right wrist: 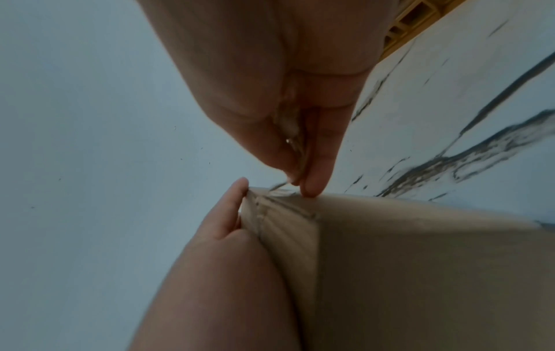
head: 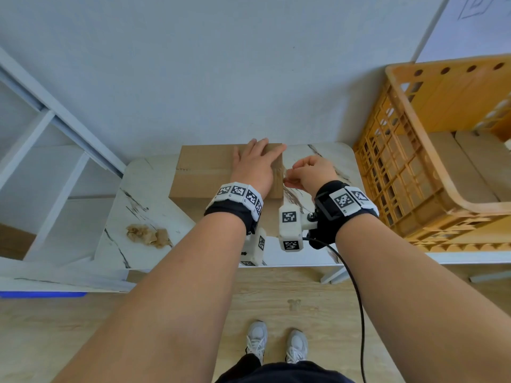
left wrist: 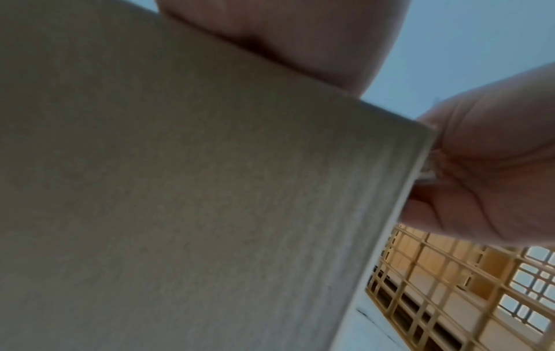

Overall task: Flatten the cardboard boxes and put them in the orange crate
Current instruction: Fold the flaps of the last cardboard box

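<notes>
Your head view is evenly and softly lit, bright, with no hard glare; only a faint shadow lies under the cardboard box (head: 204, 172) just beside your hands. Its wide lens bows straight lines toward the edges, so the orange crate (head: 431, 161) to the right of your hands curves. Both wrist views are dimmer, bluish and soft: the box face close to the left lens is shaded, grainy and out of focus, and your right hand (right wrist: 285, 95) smears with blur.

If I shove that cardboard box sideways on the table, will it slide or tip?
Probably slide: the cardboard box sits low and wide on the smooth marble-look table. It likely feels light, though its contents are hidden. The left hand resting flat on top should steady it.
</notes>
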`<state>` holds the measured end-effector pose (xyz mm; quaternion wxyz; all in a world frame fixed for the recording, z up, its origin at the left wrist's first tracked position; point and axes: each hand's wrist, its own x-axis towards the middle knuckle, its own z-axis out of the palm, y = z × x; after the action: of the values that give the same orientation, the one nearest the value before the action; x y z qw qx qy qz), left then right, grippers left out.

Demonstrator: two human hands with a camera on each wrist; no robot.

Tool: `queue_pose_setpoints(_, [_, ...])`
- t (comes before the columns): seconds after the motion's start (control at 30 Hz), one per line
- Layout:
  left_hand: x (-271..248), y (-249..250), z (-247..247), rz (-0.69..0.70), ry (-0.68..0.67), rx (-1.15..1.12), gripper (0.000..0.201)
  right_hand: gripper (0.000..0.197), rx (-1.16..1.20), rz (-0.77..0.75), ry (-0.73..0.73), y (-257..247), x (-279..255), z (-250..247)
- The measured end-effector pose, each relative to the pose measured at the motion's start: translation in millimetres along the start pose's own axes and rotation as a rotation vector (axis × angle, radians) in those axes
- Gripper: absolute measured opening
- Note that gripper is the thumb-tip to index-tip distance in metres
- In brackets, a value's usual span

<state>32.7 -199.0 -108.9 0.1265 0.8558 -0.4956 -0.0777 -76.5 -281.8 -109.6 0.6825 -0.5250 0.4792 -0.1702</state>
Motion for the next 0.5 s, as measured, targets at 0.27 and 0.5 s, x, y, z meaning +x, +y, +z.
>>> queue_pose_setpoints(0.27, [-2.1, -0.9, 2.7, 0.015, 0.033, 0.004, 0.071, 0.017, -0.115, -0.008, 0.056, 3.6, 7.7, 5.2])
queue_pose_setpoints(0.5, [-2.8, -0.7, 3.2, 0.024, 0.037, -0.01, 0.072, 0.008, -0.388, -0.126, 0.191, 12.3, 15.3, 8.5])
